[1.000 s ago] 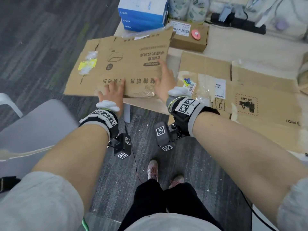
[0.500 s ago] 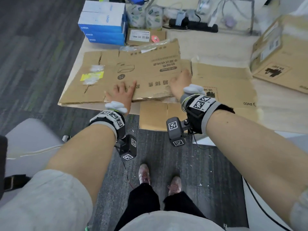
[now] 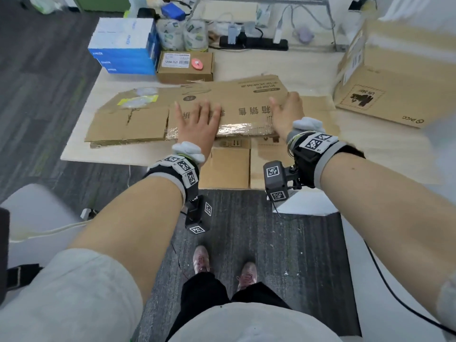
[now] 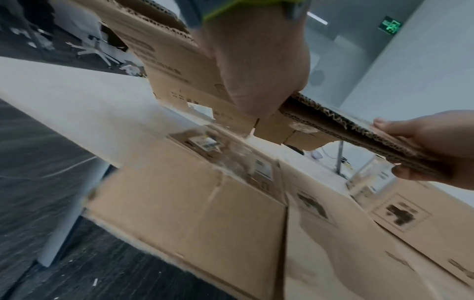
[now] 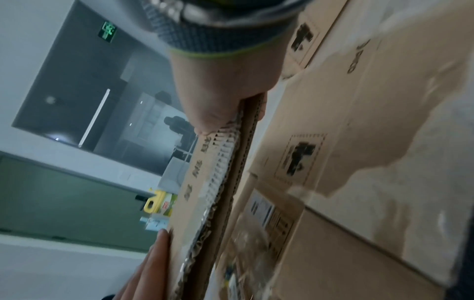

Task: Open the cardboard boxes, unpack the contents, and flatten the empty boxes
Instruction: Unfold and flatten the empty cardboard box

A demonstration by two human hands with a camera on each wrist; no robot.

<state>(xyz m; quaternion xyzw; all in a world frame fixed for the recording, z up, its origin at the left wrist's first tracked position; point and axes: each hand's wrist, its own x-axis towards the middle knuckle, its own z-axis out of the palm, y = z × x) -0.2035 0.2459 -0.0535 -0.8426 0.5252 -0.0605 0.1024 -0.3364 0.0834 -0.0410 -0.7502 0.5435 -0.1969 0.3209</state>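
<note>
Since the earlier frame, both hands had carried the flattened cardboard box (image 3: pixel 229 104) further onto the tabletop (image 3: pixel 271 65), so that it lay over the other flattened box (image 3: pixel 227 166) at the near edge. The left hand (image 3: pixel 197 119) had its fingers spread flat on top of the sheet; the left wrist view showed its thumb under the corrugated edge, so its grip pinched the cardboard. The right hand (image 3: pixel 287 112) held the sheet's right end in the same way, fingers on top and thumb beneath, as the left wrist view showed (image 4: pixel 420 152).

Pale and wood-toned, the tabletop stood over dark grey carpet (image 3: pixel 49 70). At its far left sat stacked blue and white boxes (image 3: pixel 123 45), with a small sealed carton (image 3: pixel 185 66) bearing a label and a red round sticker just beside them. A black power strip (image 3: pixel 254 43) lay along the back. To the right stood a large unopened cardboard box (image 3: pixel 394 77). A green exit sign (image 5: pixel 107 32) glowed on a wall in the right wrist view.
</note>
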